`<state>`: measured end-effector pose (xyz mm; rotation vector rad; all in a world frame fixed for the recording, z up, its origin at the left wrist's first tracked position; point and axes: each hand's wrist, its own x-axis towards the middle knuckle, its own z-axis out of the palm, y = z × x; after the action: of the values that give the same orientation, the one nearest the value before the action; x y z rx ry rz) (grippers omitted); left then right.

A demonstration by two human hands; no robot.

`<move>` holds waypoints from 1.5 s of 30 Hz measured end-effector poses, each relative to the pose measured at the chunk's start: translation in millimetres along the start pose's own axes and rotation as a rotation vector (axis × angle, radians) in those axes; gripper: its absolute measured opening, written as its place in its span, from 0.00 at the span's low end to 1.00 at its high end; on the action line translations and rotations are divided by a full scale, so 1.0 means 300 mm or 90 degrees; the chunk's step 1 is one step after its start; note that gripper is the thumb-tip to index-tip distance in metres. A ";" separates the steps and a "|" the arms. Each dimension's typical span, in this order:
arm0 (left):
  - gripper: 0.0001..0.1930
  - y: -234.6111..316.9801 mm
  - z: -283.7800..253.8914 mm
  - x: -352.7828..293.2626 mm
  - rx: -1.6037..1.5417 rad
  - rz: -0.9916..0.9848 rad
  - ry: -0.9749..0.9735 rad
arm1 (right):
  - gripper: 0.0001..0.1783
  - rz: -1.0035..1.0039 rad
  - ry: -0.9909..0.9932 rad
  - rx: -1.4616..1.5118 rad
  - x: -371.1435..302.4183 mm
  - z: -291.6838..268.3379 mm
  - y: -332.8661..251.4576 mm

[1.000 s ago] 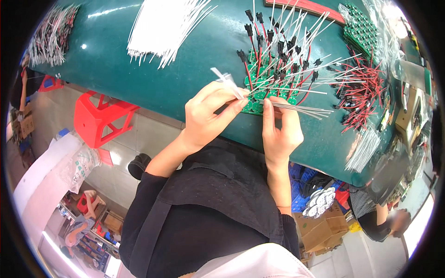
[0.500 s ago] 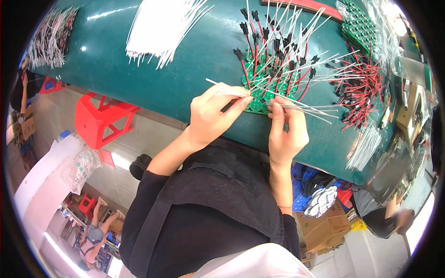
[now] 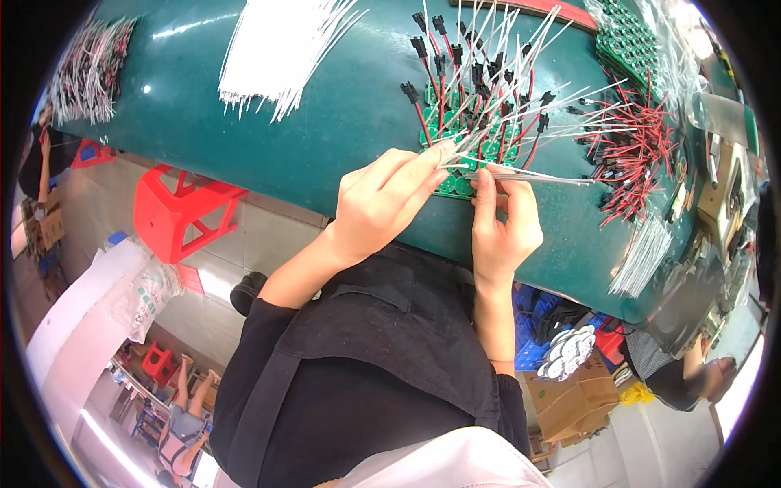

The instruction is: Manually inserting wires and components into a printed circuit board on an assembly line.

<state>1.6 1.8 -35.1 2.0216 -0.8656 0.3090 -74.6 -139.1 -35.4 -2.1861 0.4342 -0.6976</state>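
Observation:
Just over the near edge of the green circuit board panel [image 3: 452, 186], my left hand [image 3: 382, 199] pinches with thumb and forefinger at a thin white wire, mostly hidden by the fingers. Close beside it, my right hand [image 3: 506, 232] is closed on several white wires [image 3: 553, 178], whose free ends stick out to the right. From the panel rise red and black leads with black plug connectors [image 3: 409, 90] and several long white wires [image 3: 561, 128]. Where the pinched wire meets the board is too small to make out.
White wires lie in a big bundle [image 3: 268, 61] on the green table [image 3: 179, 89]. Red and black leads [image 3: 634, 154] and a smaller white wire bundle [image 3: 643, 256] lie right. Stacked green boards [image 3: 626, 45] stand far right. A red stool [image 3: 175, 215] is beyond the table edge.
My left hand has moved slightly right and up, over the panel. The wire end that stuck out left of it no longer shows. The wires in my right hand sit closer together.

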 end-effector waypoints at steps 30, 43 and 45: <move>0.10 0.020 0.050 -0.012 -0.115 -0.082 0.009 | 0.09 -0.078 -0.027 -0.017 0.017 -0.006 -0.005; 0.11 0.042 0.035 0.002 -0.050 -0.091 -0.041 | 0.13 -0.053 -0.004 -0.073 0.012 -0.038 -0.009; 0.14 0.034 0.048 0.005 -0.001 -0.008 -0.025 | 0.12 -0.055 0.008 -0.076 0.015 -0.040 0.007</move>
<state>-5.6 -14.4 -36.1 2.0375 -0.8775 0.2626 -78.5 -149.5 -29.0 -2.3256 0.3979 -0.7494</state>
